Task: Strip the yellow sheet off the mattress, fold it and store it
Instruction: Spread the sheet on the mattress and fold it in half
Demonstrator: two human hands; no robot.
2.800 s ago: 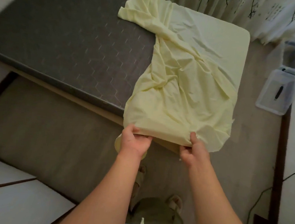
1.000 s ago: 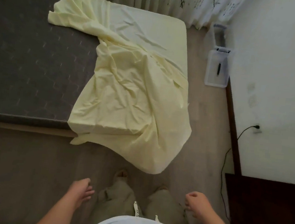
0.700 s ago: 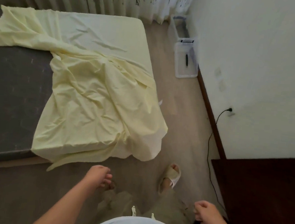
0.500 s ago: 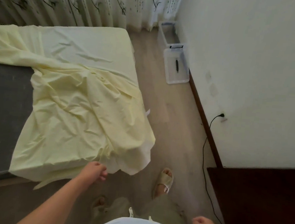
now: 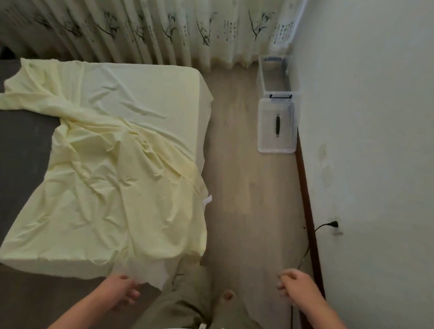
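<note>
The yellow sheet (image 5: 119, 187) lies rumpled over the right end of the grey mattress (image 5: 9, 162). Its far part still sits flat over the far right corner, and its near corner hangs off the near edge toward the floor. My left hand (image 5: 121, 291) is just below that hanging corner with loosely curled fingers. It is right beside the cloth, and no grip on it shows. My right hand (image 5: 296, 285) hangs over the floor on the right, loosely curled and holding nothing.
A clear plastic box (image 5: 276, 143) and an open bin (image 5: 264, 79) stand by the right wall. Patterned curtains (image 5: 144, 21) hang behind the bed. A plug and cable (image 5: 331, 224) run down the wall. A strip of wooden floor (image 5: 247, 193) runs between bed and wall.
Both hands have let go of the sheet's near edge, which now hangs loose. I have walked right, round the bed's near right corner, and the view has turned toward the curtains.
</note>
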